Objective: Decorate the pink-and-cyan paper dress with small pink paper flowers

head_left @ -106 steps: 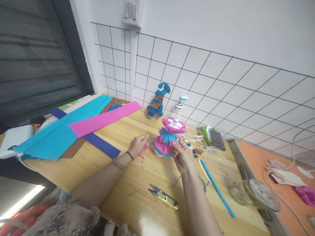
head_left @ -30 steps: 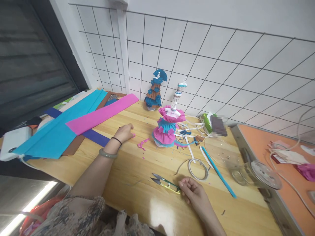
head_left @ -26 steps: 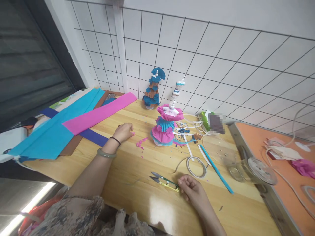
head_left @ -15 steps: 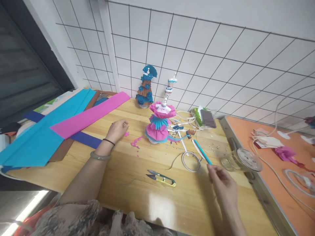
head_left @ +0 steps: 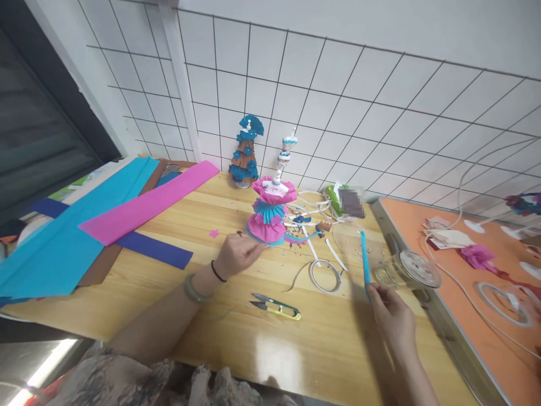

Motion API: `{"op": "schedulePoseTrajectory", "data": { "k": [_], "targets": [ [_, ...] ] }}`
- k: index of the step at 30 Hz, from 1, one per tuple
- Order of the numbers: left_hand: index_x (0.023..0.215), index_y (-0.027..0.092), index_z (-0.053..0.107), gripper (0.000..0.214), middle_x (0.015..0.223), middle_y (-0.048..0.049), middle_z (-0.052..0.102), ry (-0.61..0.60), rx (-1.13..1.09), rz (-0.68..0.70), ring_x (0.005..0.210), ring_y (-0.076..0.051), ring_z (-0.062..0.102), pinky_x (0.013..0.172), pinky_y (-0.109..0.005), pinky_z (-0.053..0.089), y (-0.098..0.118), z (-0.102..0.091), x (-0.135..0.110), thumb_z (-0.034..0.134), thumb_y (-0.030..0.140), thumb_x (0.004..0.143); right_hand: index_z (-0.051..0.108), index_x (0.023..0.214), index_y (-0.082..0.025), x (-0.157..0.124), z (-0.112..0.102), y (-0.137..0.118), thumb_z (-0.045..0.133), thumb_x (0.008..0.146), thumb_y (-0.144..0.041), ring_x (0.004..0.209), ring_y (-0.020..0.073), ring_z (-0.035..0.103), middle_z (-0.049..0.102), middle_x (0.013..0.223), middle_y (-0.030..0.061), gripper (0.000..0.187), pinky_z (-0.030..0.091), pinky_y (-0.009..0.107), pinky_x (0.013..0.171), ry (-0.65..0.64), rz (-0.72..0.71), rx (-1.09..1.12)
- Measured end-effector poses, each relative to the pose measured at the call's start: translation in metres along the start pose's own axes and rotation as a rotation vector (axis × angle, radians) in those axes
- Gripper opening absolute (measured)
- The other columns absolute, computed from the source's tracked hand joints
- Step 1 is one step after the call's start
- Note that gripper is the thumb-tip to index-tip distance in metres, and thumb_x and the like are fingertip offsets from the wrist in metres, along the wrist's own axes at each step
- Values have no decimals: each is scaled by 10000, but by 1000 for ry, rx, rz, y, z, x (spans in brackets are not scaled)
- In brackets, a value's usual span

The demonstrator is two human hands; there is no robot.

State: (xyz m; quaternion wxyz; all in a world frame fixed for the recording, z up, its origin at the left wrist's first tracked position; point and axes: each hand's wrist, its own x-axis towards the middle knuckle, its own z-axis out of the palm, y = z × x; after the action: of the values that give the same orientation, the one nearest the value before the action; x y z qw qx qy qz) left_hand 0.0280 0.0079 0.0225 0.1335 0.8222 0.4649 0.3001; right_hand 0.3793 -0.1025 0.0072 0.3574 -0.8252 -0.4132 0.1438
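Observation:
My right hand [head_left: 391,310] pinches one end of a narrow blue paper strip [head_left: 365,259], which points up and away above the table. My left hand [head_left: 240,252] is closed, its fingertips by the base of a tiered pink and blue crepe paper dress [head_left: 267,225] on a small stand; whether it touches the base or holds anything, I cannot make out. White beads and a small decorated figure top [head_left: 284,155] rise at the dress. Thread snips [head_left: 276,307] lie in front, between my hands. A roll of narrow tape [head_left: 324,276] rests nearer my right hand.
Behind stands a brown and teal paper dress [head_left: 245,152]. Folded blue paper [head_left: 88,225] and pink paper [head_left: 152,203] lie at left. Paper scraps [head_left: 302,220] litter the middle. A clear container [head_left: 418,269] lies by the table's right edge, beside an orange surface [head_left: 490,327].
My left hand has moved right to the foot of the pink and blue dress, covering pink scraps there. My right hand has moved slightly right, turning the blue strip more upright.

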Motion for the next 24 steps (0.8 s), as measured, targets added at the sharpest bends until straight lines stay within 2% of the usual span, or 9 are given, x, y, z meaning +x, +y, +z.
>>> {"op": "schedulePoseTrajectory", "data": {
  "k": [1,3,5,8,11,13,16,21,24],
  "targets": [
    [541,182,560,412,548,-54,552,-79,-59,55,589,-136,508,695,-270,380,8,5,-3,398,419,836,623,818,-151,-7,-2,-8,587,652,-506,660,213,582,666,756,83,393,434,292,584,8,23,127],
    [611,178,616,389,592,-58,591,-231,-221,130,621,-136,536,718,-272,383,24,14,-7,410,414,840,614,810,-152,-23,-1,-26,636,631,-501,677,199,579,655,744,73,393,439,269,574,-87,34,363],
    [751,170,662,338,667,-64,632,-347,-456,104,654,-135,557,721,-266,397,38,22,-10,458,431,821,616,777,-166,-43,5,-41,684,612,-470,678,182,580,653,745,59,352,452,257,593,-191,66,500],
    [1072,140,586,452,862,-99,660,-517,-960,-170,717,-143,586,639,-246,434,49,32,-12,576,452,744,654,768,-173,-73,23,-59,711,603,-451,661,169,581,657,720,51,328,467,250,604,-352,92,588],
    [1135,139,522,607,930,-109,646,-635,-1313,-356,744,-147,595,599,-238,451,52,41,-11,700,424,630,684,757,-167,-97,41,-71,709,604,-467,623,174,589,670,696,63,338,477,264,582,-527,94,595],
    [1066,126,554,574,834,-77,649,-614,-1389,-423,661,-116,584,583,-224,445,50,46,-12,740,386,588,692,763,-172,-106,49,-77,695,619,-473,668,187,606,681,729,69,334,485,274,618,-547,67,602],
    [956,109,586,477,705,-27,625,-568,-1372,-476,562,-73,547,565,-209,431,49,50,-13,751,350,579,688,803,-180,-111,54,-82,677,654,-454,710,179,607,676,735,56,312,477,262,659,-550,13,590],
    [836,110,555,474,689,-2,603,-566,-1361,-531,611,-96,582,602,-231,464,52,53,-15,790,343,497,652,851,-151,-113,59,-80,661,675,-444,654,155,570,653,724,55,342,454,252,622,-574,-39,555],
    [882,121,520,495,666,-3,606,-596,-1384,-504,561,-100,582,555,-232,466,54,53,-16,771,370,537,640,809,-153,-113,61,-75,582,750,-433,582,140,526,613,665,44,292,427,246,564,-478,-158,430]
  ]
}}
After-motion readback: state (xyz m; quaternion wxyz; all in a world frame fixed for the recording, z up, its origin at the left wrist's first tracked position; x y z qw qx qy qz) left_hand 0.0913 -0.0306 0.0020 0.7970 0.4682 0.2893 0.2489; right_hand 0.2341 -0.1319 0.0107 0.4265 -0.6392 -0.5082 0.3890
